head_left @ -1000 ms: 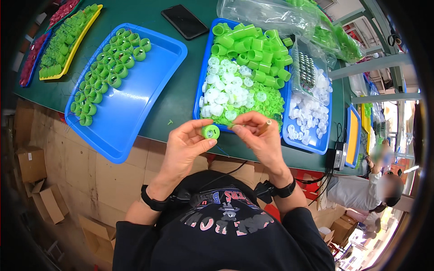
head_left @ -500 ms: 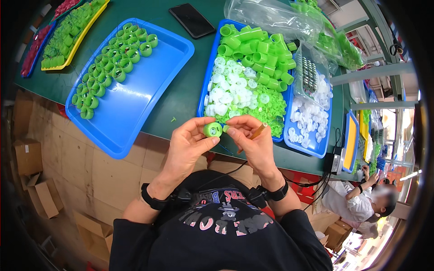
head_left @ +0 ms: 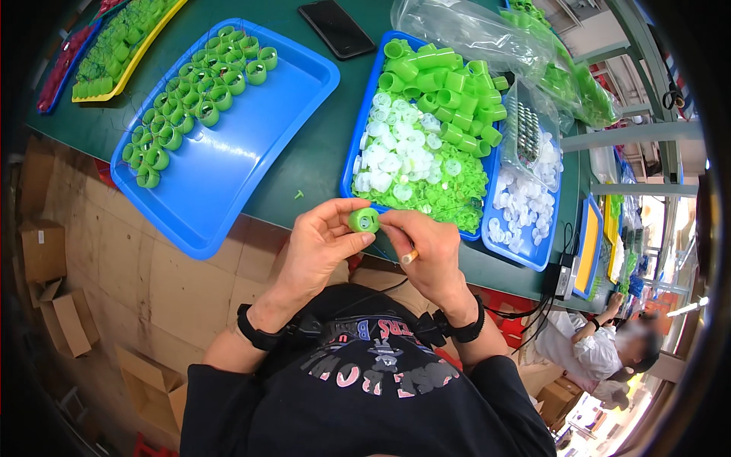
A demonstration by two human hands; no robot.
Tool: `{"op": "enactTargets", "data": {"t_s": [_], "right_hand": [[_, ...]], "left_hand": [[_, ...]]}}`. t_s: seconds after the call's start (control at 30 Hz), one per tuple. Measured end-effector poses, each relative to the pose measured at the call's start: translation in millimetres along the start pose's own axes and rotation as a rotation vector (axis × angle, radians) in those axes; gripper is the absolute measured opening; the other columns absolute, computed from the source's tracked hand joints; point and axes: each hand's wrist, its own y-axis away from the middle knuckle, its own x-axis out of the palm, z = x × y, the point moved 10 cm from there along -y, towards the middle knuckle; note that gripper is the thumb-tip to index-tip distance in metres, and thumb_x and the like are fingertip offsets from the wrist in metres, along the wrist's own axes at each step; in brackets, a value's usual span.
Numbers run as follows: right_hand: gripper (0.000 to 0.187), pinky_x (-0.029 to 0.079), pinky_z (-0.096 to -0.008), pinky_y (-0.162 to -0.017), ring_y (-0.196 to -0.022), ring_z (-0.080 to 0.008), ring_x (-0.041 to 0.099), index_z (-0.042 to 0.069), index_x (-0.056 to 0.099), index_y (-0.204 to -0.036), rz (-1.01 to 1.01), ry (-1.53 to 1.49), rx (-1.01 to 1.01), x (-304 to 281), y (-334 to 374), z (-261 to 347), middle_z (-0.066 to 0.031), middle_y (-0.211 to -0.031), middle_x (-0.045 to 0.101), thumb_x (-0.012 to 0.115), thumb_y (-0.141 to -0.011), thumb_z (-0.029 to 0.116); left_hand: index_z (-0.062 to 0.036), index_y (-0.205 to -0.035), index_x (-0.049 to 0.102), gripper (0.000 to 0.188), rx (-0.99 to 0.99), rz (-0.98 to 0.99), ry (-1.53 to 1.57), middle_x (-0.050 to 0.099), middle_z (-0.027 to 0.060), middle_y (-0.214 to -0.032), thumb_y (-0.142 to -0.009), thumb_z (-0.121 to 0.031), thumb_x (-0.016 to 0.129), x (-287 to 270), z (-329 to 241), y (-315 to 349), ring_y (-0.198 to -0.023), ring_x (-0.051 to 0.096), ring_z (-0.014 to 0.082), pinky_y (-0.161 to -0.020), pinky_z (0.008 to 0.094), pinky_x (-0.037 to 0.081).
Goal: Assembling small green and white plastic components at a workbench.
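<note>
Between the thumb and fingers of my left hand [head_left: 316, 244] is a small green plastic cup [head_left: 364, 220], its opening facing up with a pale round part inside. My right hand [head_left: 430, 245] is closed, its fingertips touching the cup's right edge. A thin wooden stick [head_left: 410, 257] is tucked in the right hand, one end poking out below the fingers. Whatever the right fingertips may pinch at the cup is hidden. Just beyond both hands stands a blue tray [head_left: 346, 171] of green tubes [head_left: 449, 99], white translucent discs [head_left: 388, 156] and small green pieces [head_left: 457, 190].
At left, a blue tray [head_left: 251, 145] holds rows of green cups with wires. A phone [head_left: 336, 29] lies at the back. Right of the parts tray, another blue tray [head_left: 525, 255] carries white pieces and a clear box [head_left: 525, 126]. A co-worker [head_left: 586, 346] sits at far right.
My right hand has moved left against the cup and turned over, so the stick's end now points toward me. The small green piece in its fingertips is out of sight. The view has shifted slightly.
</note>
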Motion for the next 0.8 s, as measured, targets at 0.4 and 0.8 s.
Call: {"op": "enactTargets", "data": {"t_s": [0.4, 0.8], "right_hand": [[0.014, 0.048, -0.0345, -0.053, -0.062, -0.0276, 0.061, 0.002, 0.058, -0.091, 0.001, -0.048, 0.142, 1.0, 1.1, -2.8, -0.0111, -0.078, 0.06, 0.066, -0.081, -0.002], [0.012, 0.047, -0.0367, -0.052, -0.062, -0.0294, 0.062, 0.003, 0.057, -0.089, 0.008, 0.017, 0.079, 12.4, -2.0, 7.2, -0.0114, -0.076, 0.062, 0.067, -0.082, 0.004]], "left_hand": [[0.006, -0.121, 0.053, 0.04, 0.088, 0.008, 0.001, 0.064, 0.0104, -0.105, -0.083, 0.009, 0.065, -1.9, -2.1, -0.5, -0.093, 0.062, 0.0109, -0.07, 0.0223, 0.053], [0.0088, -0.12, 0.053, 0.039, 0.171, -0.04, -0.076, 0.062, 0.0151, -0.109, -0.082, 0.011, 0.064, -1.0, -10.6, 5.5, -0.1, 0.063, 0.0162, -0.086, 0.0261, 0.054]]}}
